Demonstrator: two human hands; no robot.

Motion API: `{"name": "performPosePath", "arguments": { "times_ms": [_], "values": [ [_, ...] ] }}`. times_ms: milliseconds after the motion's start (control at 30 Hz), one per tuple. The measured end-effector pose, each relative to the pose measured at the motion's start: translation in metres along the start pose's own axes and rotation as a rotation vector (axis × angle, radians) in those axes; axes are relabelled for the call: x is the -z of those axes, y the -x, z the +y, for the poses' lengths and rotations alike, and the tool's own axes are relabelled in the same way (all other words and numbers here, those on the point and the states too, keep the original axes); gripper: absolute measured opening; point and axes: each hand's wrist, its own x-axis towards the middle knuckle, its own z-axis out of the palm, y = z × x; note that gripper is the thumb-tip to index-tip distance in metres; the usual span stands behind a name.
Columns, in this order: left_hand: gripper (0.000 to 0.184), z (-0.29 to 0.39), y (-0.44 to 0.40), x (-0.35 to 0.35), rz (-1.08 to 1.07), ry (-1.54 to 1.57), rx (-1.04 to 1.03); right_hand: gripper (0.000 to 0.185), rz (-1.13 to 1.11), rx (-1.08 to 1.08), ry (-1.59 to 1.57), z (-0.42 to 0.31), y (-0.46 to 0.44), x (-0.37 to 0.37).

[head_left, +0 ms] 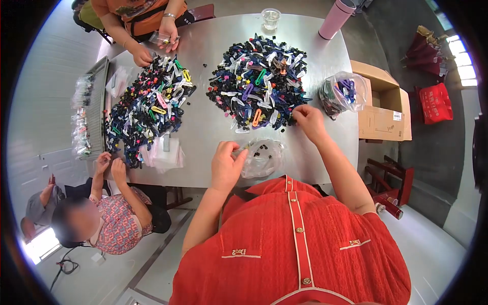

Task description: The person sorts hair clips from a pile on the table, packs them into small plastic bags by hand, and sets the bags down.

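My left hand (pixel 227 163) grips the left edge of a clear plastic bag (pixel 263 165) lying near the table's front edge. A few small black pieces show inside the bag. At the lower right edge of a big mixed pile of hair clips (pixel 262 81), my right hand (pixel 309 122) has its fingertips drawn together; whatever is between them is too small to make out. The pile mixes black, white and dark blue clips with a purple clip (pixel 247 92), a green clip (pixel 261 77) and an orange clip (pixel 256 117).
A plastic bag of clips (pixel 345 94) stands at the right edge, beside a cardboard box (pixel 384 122). A pink tumbler (pixel 336 19) and clear cup (pixel 271 19) stand at the back. Two people work at another clip pile (pixel 152 101) on the left, near a tray (pixel 96 127).
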Motion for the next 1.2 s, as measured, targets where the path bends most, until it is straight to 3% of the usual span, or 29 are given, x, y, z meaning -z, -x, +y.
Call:
{"name": "performPosePath", "arguments": {
  "times_ms": [100, 200, 333, 467, 533, 567, 633, 733, 800, 900, 1200],
  "values": [
    [0.019, -0.025, -0.009, 0.002, 0.082, -0.027, -0.009, 0.012, -0.037, 0.401, 0.436, 0.025, 0.006, -0.016],
    [0.015, -0.051, -0.023, -0.002, 0.089, -0.036, 0.006, 0.012, 0.028, 0.531, 0.617, 0.036, 0.018, -0.038],
    [0.011, -0.064, -0.047, -0.016, 0.077, -0.013, -0.027, 0.01, 0.028, 0.51, 0.796, 0.036, 0.016, -0.044],
    [0.012, -0.068, -0.067, -0.037, 0.088, -0.113, -0.112, 0.008, 0.045, 0.547, 0.698, 0.01, 0.032, -0.031],
    [0.014, -0.067, -0.069, -0.044, 0.089, -0.135, -0.14, 0.01, 0.005, 0.452, 0.263, -0.052, 0.064, -0.023],
    [0.013, -0.064, -0.069, -0.046, 0.076, -0.151, -0.144, 0.01, 0.004, 0.447, 0.263, -0.073, 0.079, -0.02],
    [0.013, -0.063, -0.072, -0.05, 0.059, -0.165, -0.155, 0.015, -0.173, 0.658, 0.162, -0.098, 0.101, -0.016],
    [0.011, -0.062, -0.076, -0.056, -0.015, -0.191, -0.158, 0.016, -0.238, 0.721, 0.292, -0.082, 0.097, -0.022],
    [0.009, -0.061, -0.079, -0.059, -0.004, -0.236, -0.185, 0.012, -0.148, 0.66, 0.28, -0.06, 0.088, -0.017],
    [0.009, -0.063, -0.081, -0.064, 0.008, -0.258, -0.171, 0.008, 0.059, 0.271, 0.153, -0.031, 0.081, -0.003],
    [0.013, -0.034, -0.068, -0.025, 0.081, 0.012, -0.127, 0.008, 0.035, 0.133, 0.214, 0.014, 0.089, 0.007]
  ]
}}
